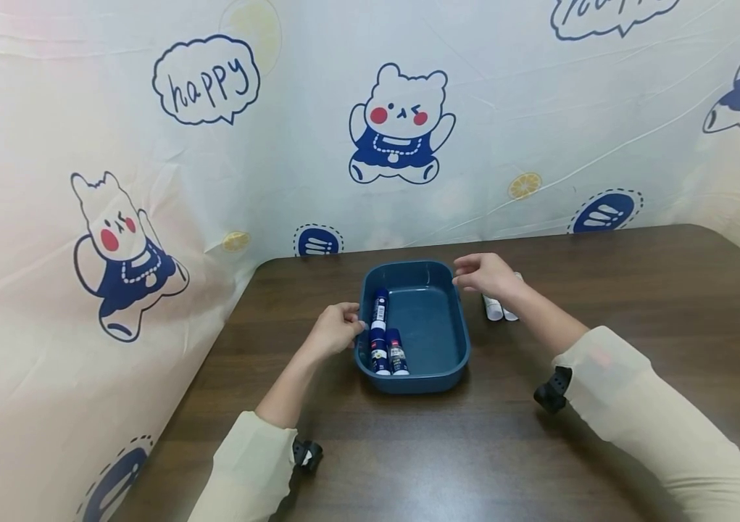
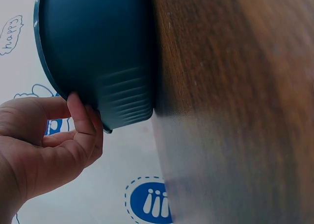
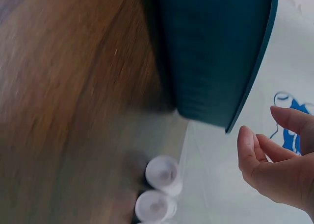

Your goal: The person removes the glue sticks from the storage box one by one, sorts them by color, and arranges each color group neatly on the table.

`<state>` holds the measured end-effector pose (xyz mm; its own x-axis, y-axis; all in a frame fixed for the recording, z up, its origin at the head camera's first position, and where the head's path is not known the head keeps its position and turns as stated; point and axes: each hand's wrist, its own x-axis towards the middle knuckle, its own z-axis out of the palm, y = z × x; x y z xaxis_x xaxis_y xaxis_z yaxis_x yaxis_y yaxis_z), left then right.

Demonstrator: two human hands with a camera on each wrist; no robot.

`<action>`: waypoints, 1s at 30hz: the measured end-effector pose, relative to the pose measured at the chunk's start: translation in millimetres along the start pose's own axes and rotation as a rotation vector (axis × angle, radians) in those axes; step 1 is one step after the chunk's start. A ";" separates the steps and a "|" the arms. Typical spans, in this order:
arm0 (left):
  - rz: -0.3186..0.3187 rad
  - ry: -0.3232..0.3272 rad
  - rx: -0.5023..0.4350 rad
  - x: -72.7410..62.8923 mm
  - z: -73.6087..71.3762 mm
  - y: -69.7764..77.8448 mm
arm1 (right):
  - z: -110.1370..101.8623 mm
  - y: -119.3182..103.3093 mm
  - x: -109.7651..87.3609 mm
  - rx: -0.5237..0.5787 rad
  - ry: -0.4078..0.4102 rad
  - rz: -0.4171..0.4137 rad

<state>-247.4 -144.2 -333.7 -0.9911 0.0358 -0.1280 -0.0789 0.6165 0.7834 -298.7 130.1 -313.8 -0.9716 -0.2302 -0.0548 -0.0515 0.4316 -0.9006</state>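
A dark teal rectangular bin (image 1: 431,326) sits on the table, with several dark blue tubes (image 1: 398,353) with white ends lying along its left side. My left hand (image 1: 333,330) pinches the bin's left rim; in the left wrist view its fingers (image 2: 84,121) lie against the outer wall under the lip. My right hand (image 1: 488,277) hovers by the right rim near the far corner. In the right wrist view, a small gap separates its relaxed, bent fingers (image 3: 248,148) from the bin wall (image 3: 211,57), and nothing is held.
White cylinders (image 1: 493,309) lie on the brown table (image 1: 604,348) right of the bin, partly hidden under my right hand; the right wrist view shows their round ends (image 3: 163,173). A printed white curtain (image 1: 317,145) hangs behind the table and along its left.
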 end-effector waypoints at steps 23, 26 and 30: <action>-0.005 -0.005 -0.012 1.0 -0.3 -0.4 | 50.8 -17.1 -11.6 -0.114 -0.122 -0.033; -0.002 -0.005 -0.013 0.5 -0.3 -0.7 | 56.6 -17.2 -14.1 -0.105 -0.140 -0.025; 0.000 -0.003 -0.012 -0.2 0.0 -0.9 | 63.6 -17.3 -18.4 -0.082 -0.163 -0.006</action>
<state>-247.2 -144.8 -334.3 -0.9908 0.0387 -0.1298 -0.0798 0.6071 0.7906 -265.2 71.3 -324.6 -0.9212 -0.3684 -0.1249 -0.0823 0.4983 -0.8631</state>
